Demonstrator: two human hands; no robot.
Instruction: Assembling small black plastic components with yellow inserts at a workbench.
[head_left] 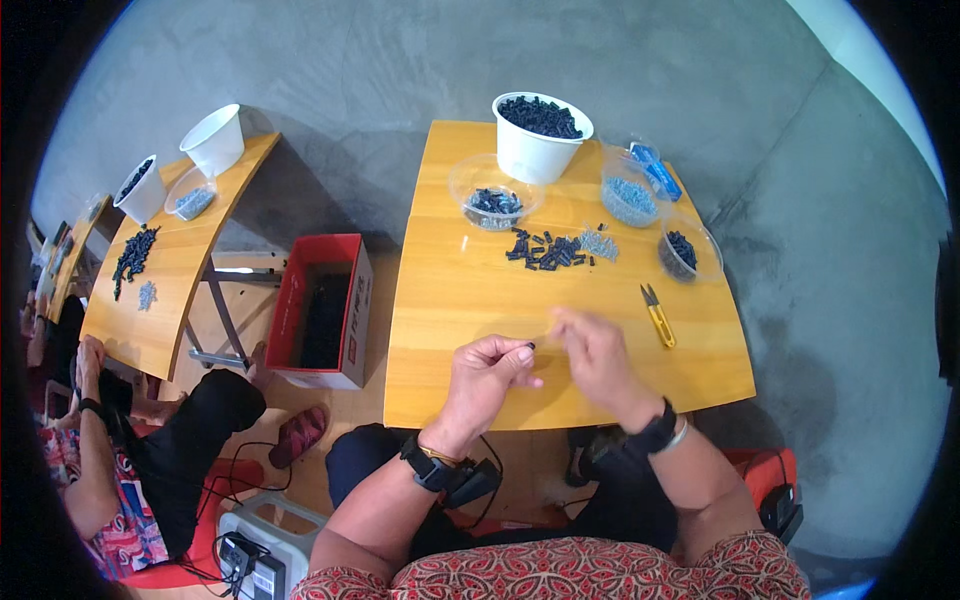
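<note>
Left grip (485,375) is pinching a small black piece (530,346) between thumb and forefinger, tips meeting on it, just above the near part of the desk (430,320). Right grip (597,365) is hovering just to its right, fingers curling partway toward it; motion blur is hiding the fingertips, so I am unable to tell whether they are holding anything. Ahead of both grips, a loose heap of black pieces (540,252) is lying, with a cluster of pale blue-grey pieces (598,245) touching its right side. Beyond the heap, a clear bowl (460,178) is holding more dark pieces; farther out, a white bucket (535,158) is brimming with black ones. Ahead and right of the right grip, yellow-handled snips (660,325) are lying, blades pointing away; past them, a clear tub (708,250) is carrying black pieces. Left of the left grip, a red box (290,320) is standing on the floor.
</note>
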